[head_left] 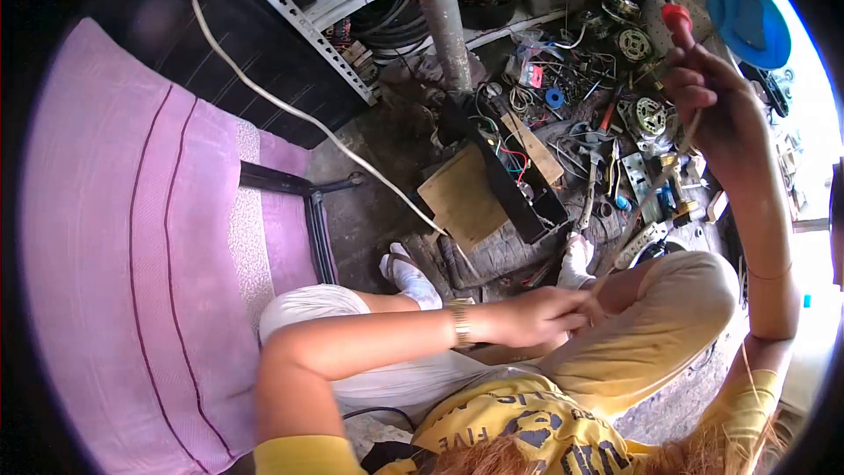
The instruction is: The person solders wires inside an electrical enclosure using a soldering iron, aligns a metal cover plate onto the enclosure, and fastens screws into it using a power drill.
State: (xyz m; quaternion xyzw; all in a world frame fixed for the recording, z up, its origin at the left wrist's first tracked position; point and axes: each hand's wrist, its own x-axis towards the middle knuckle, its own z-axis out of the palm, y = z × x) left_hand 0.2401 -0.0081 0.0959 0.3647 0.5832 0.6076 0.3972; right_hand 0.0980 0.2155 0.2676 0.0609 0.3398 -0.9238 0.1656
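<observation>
Two hands are engaged in the head view, the only view supplied. The right hand [716, 110] is raised near the blue basin [750, 22], fingers wrapped on a red-handled screwdriver [677, 18], shaft pointing away from the palm. A tan cord [629, 230] runs from below the right hand to the left hand [554, 312], which is low over the lap; its fingers appear pinched together on the cord. The exact grip at each cord end cannot be told.

Status, as judged: the cord is taken up between both hands and appears drawn out; it is not yet laid down or visibly fastened. The black box [519, 198] stands open at the far edge of the low wooden board [488, 251], with coloured wires [510, 154] exposed inside. Any fitting or closing of the box therefore remains undone. The screwdriver is not applied to any part. The hammer [591, 185] lies unused beyond the box's right edge.
</observation>
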